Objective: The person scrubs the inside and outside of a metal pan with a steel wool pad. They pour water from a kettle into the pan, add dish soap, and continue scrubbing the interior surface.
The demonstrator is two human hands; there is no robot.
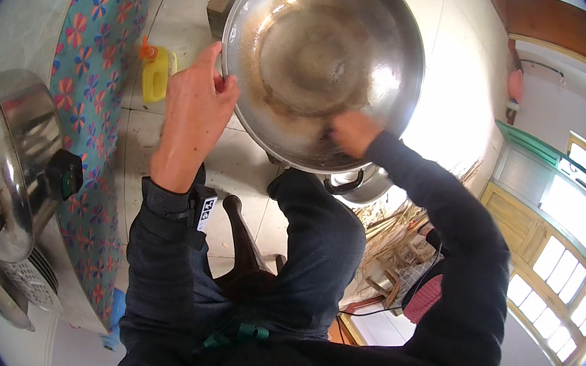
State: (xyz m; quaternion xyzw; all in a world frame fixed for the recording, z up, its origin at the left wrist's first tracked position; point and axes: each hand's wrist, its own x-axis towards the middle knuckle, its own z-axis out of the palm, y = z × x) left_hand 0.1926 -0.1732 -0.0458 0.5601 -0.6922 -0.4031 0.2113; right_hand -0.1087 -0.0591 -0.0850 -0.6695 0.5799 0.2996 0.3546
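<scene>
A large, shallow stainless-steel wok (pixel 320 49) is in front of me, its bowl facing up and its inside marked with brownish stains. On its left rim rests my left hand (pixel 199 100), with thumb and index finger pinching the edge. My right hand (pixel 354 133) is down inside the wok at the near right side, blurred, with its fingers curled round a small dark object (pixel 328 132). What that object is, I cannot tell. A black loop handle (pixel 345 184) sticks out from the near rim. Part of a metal pot (pixel 370 187) shows under that side.
A yellow plastic bottle (pixel 155 75) with an orange top stands on the tiled floor (pixel 167 134). At left, a steel pot (pixel 28 150) sits on a counter with a flowered cloth (pixel 90 48). A wooden block (pixel 218 12) touches the wok's left. Dry straw (pixel 392 222) lies right.
</scene>
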